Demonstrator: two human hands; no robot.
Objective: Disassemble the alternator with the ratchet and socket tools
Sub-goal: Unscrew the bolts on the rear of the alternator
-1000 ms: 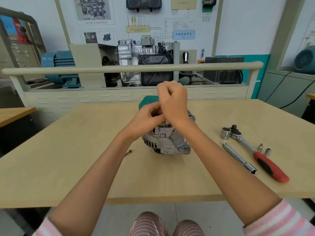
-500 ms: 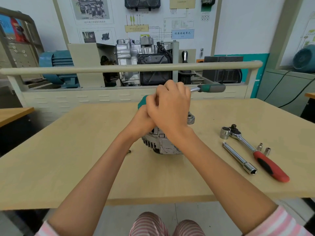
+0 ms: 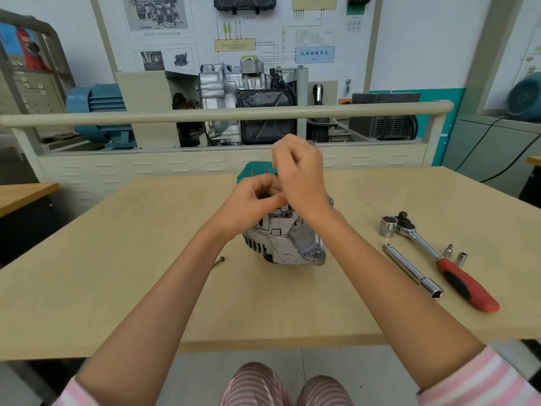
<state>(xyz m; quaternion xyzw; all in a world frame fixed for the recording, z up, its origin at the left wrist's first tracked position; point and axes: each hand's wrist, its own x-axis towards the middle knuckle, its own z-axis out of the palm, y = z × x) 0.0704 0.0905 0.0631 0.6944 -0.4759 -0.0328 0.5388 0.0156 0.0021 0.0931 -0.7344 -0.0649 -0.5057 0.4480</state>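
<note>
Head view: silver alternator (image 3: 288, 244) sits mid-table (image 3: 117, 259), both hands bunched on its top. Left hand (image 3: 251, 197) curls round the upper housing; right hand (image 3: 301, 177) is fisted over a mostly hidden tool, can't tell which. Red-handled ratchet (image 3: 448, 263), extension bar (image 3: 412, 271) & sockets (image 3: 388, 226) lie at 3 o'clock; loose bolt (image 3: 219, 261) at 8.

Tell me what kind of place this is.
Probably an automotive training workshop: a cutaway engine on a display stand, wiring-diagram boards on the wall, and an alternator on a wooden bench beside a ratchet.
</note>
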